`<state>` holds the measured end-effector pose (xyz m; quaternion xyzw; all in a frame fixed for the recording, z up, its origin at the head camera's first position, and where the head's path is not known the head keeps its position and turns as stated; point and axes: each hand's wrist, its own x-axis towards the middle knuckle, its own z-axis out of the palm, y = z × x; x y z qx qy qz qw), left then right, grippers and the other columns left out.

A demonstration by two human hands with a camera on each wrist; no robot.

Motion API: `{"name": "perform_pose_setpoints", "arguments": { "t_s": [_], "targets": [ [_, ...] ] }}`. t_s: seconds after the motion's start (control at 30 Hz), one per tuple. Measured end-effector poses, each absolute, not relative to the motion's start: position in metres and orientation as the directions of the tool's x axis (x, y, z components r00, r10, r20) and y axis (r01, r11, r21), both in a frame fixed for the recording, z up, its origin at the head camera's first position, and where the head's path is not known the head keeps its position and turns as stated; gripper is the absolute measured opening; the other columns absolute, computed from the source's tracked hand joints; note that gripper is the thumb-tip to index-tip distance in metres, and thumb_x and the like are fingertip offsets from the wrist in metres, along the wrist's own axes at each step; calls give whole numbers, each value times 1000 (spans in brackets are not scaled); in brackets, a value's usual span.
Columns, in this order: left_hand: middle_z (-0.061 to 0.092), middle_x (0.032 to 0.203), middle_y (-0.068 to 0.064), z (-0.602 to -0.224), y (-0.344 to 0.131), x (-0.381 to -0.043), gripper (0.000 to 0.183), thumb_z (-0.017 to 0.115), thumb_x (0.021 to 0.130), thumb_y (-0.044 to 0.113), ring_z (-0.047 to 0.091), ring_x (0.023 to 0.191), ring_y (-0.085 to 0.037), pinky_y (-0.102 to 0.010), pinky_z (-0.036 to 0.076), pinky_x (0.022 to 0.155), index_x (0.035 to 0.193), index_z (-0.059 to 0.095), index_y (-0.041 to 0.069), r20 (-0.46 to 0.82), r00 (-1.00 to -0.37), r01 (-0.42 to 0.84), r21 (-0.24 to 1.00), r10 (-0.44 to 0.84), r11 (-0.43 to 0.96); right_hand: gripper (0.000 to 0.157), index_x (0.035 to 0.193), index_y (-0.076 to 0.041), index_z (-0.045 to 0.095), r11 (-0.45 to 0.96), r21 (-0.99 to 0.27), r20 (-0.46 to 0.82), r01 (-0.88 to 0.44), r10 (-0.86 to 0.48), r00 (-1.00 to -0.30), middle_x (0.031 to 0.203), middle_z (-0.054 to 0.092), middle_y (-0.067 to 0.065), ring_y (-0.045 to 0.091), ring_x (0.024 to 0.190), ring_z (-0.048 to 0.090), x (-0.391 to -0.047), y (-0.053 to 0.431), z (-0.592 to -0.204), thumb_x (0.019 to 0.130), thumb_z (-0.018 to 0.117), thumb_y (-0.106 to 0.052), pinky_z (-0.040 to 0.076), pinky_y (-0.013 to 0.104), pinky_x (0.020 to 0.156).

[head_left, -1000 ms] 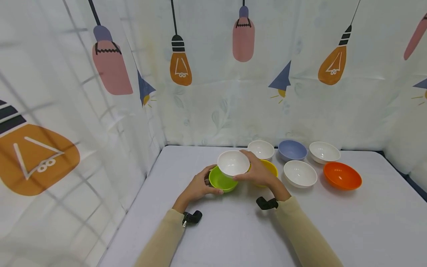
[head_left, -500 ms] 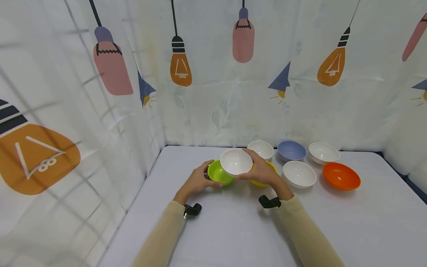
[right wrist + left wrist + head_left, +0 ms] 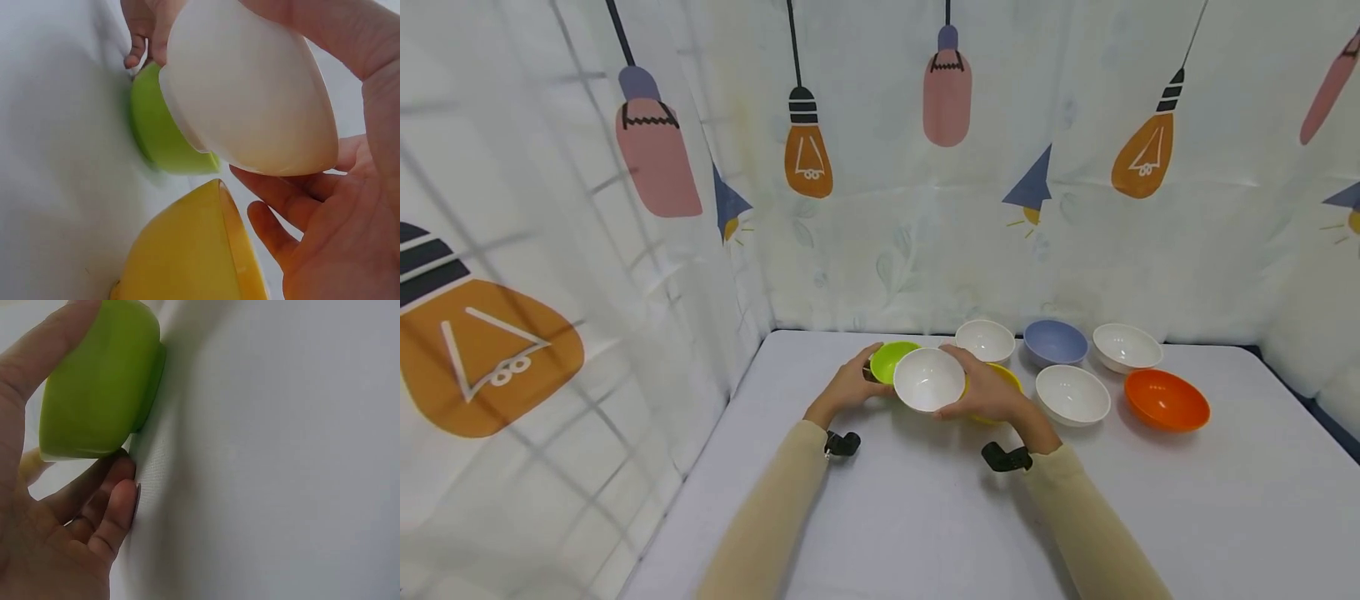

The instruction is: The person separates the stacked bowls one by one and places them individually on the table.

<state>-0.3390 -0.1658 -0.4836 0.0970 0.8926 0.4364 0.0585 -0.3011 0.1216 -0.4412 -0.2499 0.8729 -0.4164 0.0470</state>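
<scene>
A lime green bowl (image 3: pixel 891 358) is gripped at its left side by my left hand (image 3: pixel 848 385). In the left wrist view the thumb lies along the wall of that bowl (image 3: pixel 103 381), and its foot is right at the table surface. My right hand (image 3: pixel 985 387) holds a white bowl (image 3: pixel 929 380) by its right side, thumb in front and fingers behind. This white bowl is raised and tilted, overlapping the green one's right edge in the head view. Beneath my right hand stands a yellow bowl (image 3: pixel 187 250), partly hidden by the hand in the head view.
Behind and to the right, on the white table (image 3: pixel 895 517), stand a white bowl (image 3: pixel 985 341), a blue bowl (image 3: pixel 1056 342), another white bowl (image 3: pixel 1127 347), a nearer white bowl (image 3: pixel 1072 395) and an orange bowl (image 3: pixel 1167 400). A printed curtain (image 3: pixel 865 250) borders the table's back and left.
My left hand has pushed the green bowl away toward the back of the table. The white bowl in my right hand has shifted slightly right and, most recently, a little lower in view.
</scene>
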Motion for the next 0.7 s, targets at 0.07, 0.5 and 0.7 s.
{"name": "perform_pose_setpoints", "arguments": {
  "t_s": [0.07,0.5,0.7],
  "targets": [
    [61,135,-10,-484,-165,-344,102,88,81,36,61,117,-27,-49,48,108,162,28,26,-39,-976,100,793,213,601,113,155,-9,36,522,-751,130,-404,-483,-866,156,47,12,33,135,51,-301,120,-443,65,96,-41,44,55,113],
    [59,134,-13,-482,-156,-361,100,82,86,39,55,118,-28,-50,44,110,164,21,27,-89,-986,14,798,142,602,104,144,-13,53,662,-616,133,-428,-448,-884,136,63,4,28,124,53,-300,104,-452,59,96,-54,47,54,107],
    [56,143,-13,-481,-151,-365,103,81,87,45,54,125,-28,-53,39,118,165,16,23,-74,-986,28,807,149,590,111,149,-14,50,746,-543,84,-386,-409,-909,144,60,5,31,132,45,-302,95,-460,59,94,-61,29,60,118]
  ]
}}
